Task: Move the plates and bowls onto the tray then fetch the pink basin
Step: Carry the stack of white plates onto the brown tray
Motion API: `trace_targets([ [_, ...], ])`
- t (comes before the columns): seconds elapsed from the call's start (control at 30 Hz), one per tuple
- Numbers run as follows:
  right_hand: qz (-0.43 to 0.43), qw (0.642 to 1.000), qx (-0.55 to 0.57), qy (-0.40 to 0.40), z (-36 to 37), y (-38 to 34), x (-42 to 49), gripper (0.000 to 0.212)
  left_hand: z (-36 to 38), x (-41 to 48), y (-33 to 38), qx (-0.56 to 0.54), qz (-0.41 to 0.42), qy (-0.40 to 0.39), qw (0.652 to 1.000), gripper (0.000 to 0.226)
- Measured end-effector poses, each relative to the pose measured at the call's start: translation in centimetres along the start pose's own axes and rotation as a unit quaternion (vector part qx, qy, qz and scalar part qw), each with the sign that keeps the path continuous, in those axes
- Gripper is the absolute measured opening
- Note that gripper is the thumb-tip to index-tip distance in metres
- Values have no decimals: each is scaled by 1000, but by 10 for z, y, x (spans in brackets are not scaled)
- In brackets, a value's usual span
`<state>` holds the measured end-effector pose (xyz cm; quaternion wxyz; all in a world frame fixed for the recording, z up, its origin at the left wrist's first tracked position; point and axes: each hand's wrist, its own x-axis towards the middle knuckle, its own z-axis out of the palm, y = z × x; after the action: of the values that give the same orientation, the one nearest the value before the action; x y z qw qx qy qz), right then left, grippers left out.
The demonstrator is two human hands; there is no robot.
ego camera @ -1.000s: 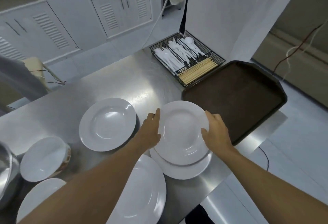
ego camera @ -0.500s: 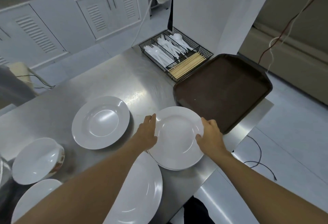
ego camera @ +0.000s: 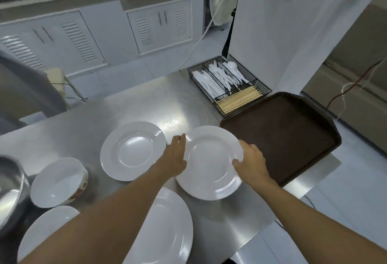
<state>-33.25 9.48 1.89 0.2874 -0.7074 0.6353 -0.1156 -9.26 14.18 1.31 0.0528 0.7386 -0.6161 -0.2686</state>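
Note:
A white plate [ego camera: 211, 162] lies on the steel table just left of the empty dark brown tray [ego camera: 289, 136]. A thin second rim shows under its near edge. My left hand [ego camera: 176, 157] grips the plate's left rim and my right hand [ego camera: 250, 161] grips its right rim. A deep white plate [ego camera: 133, 150] sits to the left. A white bowl [ego camera: 57, 182] lies further left. A large white plate [ego camera: 165, 228] lies close to me, partly under my left forearm. Another white dish [ego camera: 45, 228] is at the bottom left. No pink basin is in view.
A black wire basket [ego camera: 228, 83] of white plastic cutlery and chopsticks stands behind the tray. A metal bowl [ego camera: 10, 188] is at the far left edge. The table [ego camera: 146, 106] ends just right of the tray, over tiled floor. White cabinets stand beyond.
The plate that my hands held raised above a lower plate has come down onto it. Both hands stay on its rims. My view has tilted up and shows more of the room.

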Motion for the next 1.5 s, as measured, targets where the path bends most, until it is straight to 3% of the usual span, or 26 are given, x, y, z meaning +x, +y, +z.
trace_targets([
  [0.6,-198,970,-80,-114,65,-133,86,40,-57,-20,-106,-64,-197,93,974,87],
  [1.13,-220,952,-118,-177,137,-195,112,47,-61,-20,-173,-60,-288,114,949,75],
  [1.43,-204,952,-74,-216,156,-196,117,43,-59,-17,-185,-7,-310,89,946,72],
  [1.5,-202,952,-66,-220,157,-196,116,45,-58,-18,-186,-40,-309,83,946,73],
])
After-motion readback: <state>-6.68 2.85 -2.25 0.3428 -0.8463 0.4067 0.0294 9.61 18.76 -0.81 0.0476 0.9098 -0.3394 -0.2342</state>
